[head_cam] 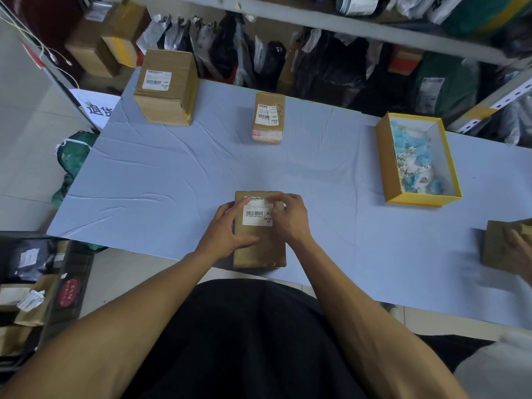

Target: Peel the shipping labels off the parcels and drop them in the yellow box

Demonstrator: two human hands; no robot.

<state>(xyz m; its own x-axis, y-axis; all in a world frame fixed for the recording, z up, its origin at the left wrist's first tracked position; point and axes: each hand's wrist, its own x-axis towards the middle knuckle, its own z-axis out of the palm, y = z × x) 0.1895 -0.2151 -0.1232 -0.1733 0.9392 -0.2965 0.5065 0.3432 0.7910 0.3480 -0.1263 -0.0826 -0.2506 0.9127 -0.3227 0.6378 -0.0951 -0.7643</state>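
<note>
Cardboard parcel [259,243] sits at the bench's near edge; left hand [227,226] grips its side, right hand [288,217] seemingly pinches the label's [257,214] top corner. Peel low and slowly, bracing firmly; yellow box [387,168] waits toward the right edge.

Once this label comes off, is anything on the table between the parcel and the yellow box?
Nothing visible: bare blue tablecloth lies between the near parcel and the yellow box.
</note>
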